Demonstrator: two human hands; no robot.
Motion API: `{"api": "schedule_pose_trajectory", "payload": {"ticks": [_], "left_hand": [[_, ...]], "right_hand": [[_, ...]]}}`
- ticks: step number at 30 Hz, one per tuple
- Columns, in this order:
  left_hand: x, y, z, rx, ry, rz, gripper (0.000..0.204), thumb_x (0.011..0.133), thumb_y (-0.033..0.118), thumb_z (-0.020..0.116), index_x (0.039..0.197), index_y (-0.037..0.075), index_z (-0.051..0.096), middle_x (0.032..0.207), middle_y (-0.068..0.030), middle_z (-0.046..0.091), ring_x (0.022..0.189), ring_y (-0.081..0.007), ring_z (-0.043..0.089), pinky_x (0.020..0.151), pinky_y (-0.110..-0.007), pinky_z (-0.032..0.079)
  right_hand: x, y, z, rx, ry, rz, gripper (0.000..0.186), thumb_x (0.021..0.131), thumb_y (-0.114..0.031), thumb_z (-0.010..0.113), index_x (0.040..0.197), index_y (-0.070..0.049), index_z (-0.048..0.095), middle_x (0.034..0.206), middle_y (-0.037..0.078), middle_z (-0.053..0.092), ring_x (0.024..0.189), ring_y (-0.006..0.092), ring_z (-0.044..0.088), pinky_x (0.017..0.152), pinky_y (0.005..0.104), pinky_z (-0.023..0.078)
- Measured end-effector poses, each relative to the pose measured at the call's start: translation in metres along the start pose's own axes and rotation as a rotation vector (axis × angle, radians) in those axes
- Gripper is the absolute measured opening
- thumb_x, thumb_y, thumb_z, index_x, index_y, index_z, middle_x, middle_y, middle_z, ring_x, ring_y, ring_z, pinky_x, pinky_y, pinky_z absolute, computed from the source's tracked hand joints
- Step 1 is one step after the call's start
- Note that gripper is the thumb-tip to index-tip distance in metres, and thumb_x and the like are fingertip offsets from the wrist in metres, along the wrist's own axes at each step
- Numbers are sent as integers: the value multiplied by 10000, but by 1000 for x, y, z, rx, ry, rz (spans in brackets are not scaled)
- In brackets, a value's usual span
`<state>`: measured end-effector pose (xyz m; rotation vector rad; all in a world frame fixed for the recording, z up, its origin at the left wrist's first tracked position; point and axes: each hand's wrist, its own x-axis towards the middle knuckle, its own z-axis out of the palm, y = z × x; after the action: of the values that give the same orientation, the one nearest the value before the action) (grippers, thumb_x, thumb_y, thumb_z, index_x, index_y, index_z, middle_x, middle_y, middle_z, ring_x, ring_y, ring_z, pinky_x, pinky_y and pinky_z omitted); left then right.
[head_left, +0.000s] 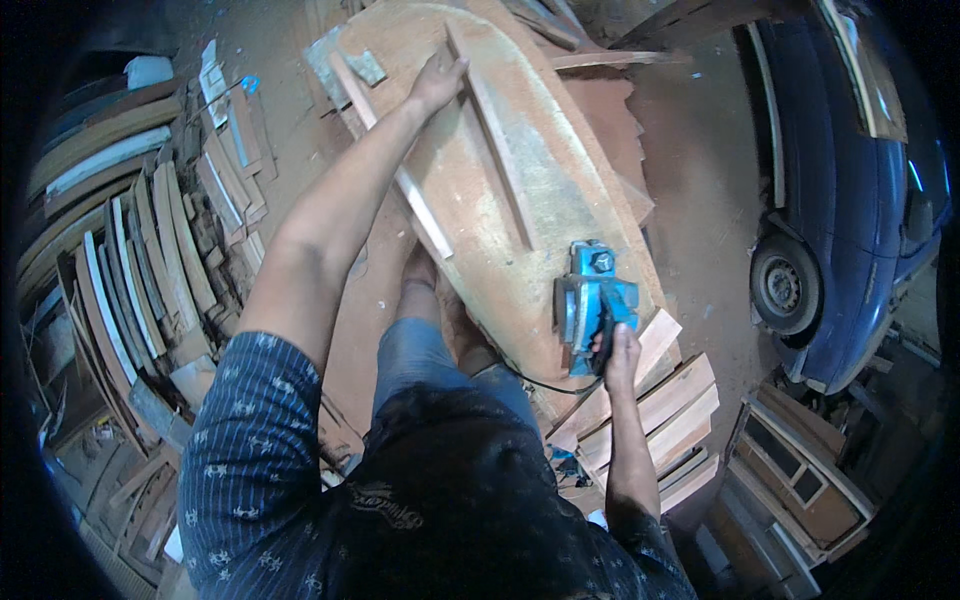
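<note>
My left hand (437, 82) grips the upper end of a narrow wooden strip (492, 150) lying on a wide, worn board with a rounded end (555, 180). A second strip (413, 200) lies to its left, beneath my forearm at one part. My right hand (620, 350) is closed on the black handle of a blue electric planer (590, 290), which sits on the board's right side, below the strip. A black cable (543, 386) runs from near the planer toward my legs.
Stacks of planks and offcuts (140, 260) fill the left side. Pale boards (660, 410) lie below the planer. A blue car (845, 240) stands at the right, with a framed wooden panel (800, 470) below it. More timber (620, 60) lies beyond the board's far end.
</note>
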<state>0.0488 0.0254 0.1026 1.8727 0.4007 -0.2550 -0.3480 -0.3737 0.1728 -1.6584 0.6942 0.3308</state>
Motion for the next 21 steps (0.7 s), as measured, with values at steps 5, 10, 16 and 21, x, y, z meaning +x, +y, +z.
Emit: {"api": "schedule_pose_trajectory", "payload": {"ticks": [5, 10, 16, 21], "left_hand": [[39, -27, 4, -291, -155, -155, 611, 975, 509, 662, 1316, 18, 535, 951, -36, 541, 749, -139, 445, 651, -316, 408], [34, -35, 14, -294, -227, -196, 723, 980, 491, 657, 1474, 8, 443, 1360, -149, 618, 1251, -290, 584, 1051, -443, 473], [45, -62, 19, -319, -204, -136, 650, 1011, 474, 621, 1499, 88, 434, 1344, -83, 632, 1194, -233, 624, 981, -451, 506], [25, -33, 19, -321, -224, -178, 699, 1016, 478, 610, 1561, 116, 364, 1448, -108, 563, 1288, -283, 572, 1043, -544, 475]], "right_hand": [[-25, -59, 21, 131, -102, -3, 558, 1065, -565, 448, 968, -37, 598, 768, 48, 617, 652, 132, 596, 603, 278, 498], [-36, -73, 33, 51, -89, -94, 560, 1037, -579, 510, 1039, -25, 594, 674, 26, 577, 573, 115, 557, 537, 264, 449], [-29, -62, 40, -32, -209, -194, 555, 992, -530, 623, 1100, 13, 661, 687, 16, 601, 590, 84, 556, 522, 255, 425], [-15, -58, 56, -135, -231, -262, 530, 994, -484, 635, 1132, 25, 676, 747, 32, 633, 607, 96, 584, 553, 256, 466]]}}
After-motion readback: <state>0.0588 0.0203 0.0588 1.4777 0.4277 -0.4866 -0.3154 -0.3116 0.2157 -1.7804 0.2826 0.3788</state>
